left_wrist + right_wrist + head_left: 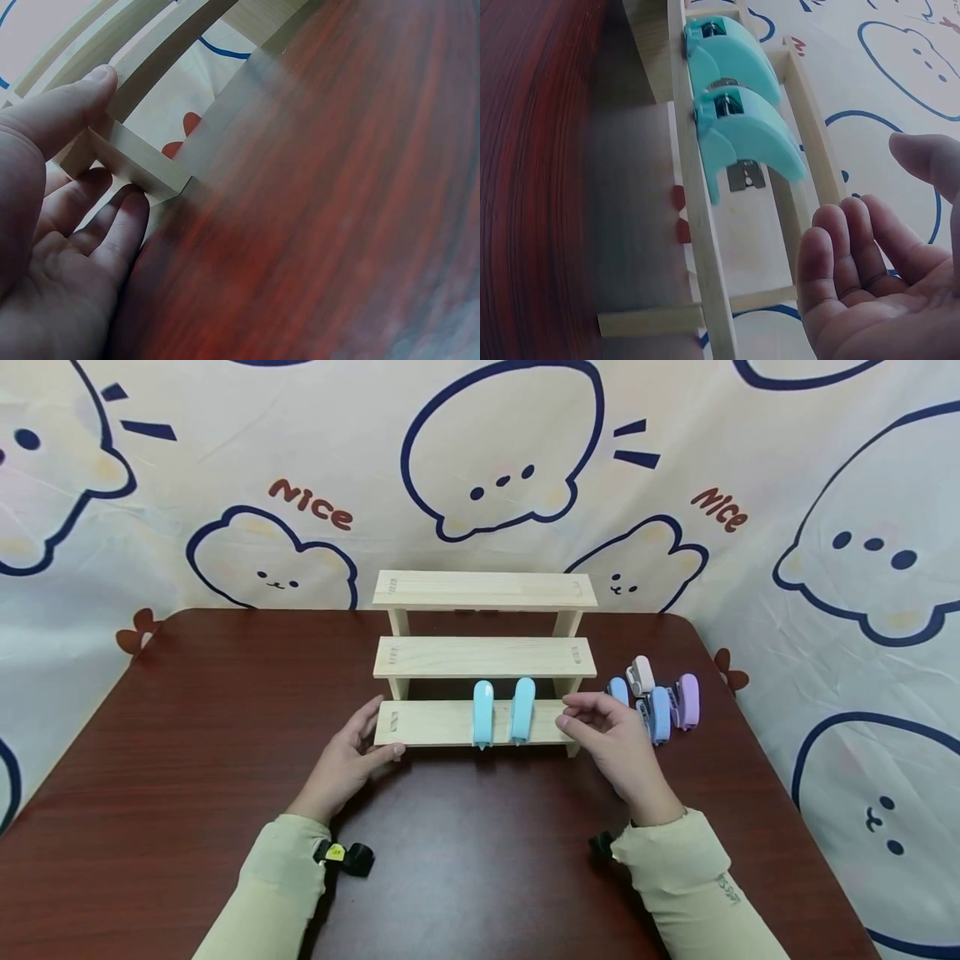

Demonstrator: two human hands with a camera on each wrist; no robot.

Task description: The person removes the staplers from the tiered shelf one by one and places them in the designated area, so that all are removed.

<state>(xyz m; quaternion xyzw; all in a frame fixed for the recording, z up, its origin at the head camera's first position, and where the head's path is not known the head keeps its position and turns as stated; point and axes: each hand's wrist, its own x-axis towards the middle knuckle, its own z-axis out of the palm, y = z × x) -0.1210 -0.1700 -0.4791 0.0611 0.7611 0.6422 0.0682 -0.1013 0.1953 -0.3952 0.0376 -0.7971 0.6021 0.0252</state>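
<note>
A pale wooden three-step rack (486, 657) stands on the table. My left hand (347, 764) holds the left end of its lowest board, thumb over the front edge; in the left wrist view the fingers (120, 225) curl beside the end piece below. Two turquoise objects that look like small staplers (483, 714) stand side by side on that board, right of its middle, with springs and metal parts showing in the right wrist view. Near the board's right end is my right hand (611, 739), fingers loosely bent, palm bare in the right wrist view (877, 277).
Several more such staplers, blue, purple (686, 700) and white (641, 677), lie in a cluster right of the rack, close to my right hand. A dark red-brown table (187, 760) extends around it. Behind and at the sides hangs a printed cloth (495, 452).
</note>
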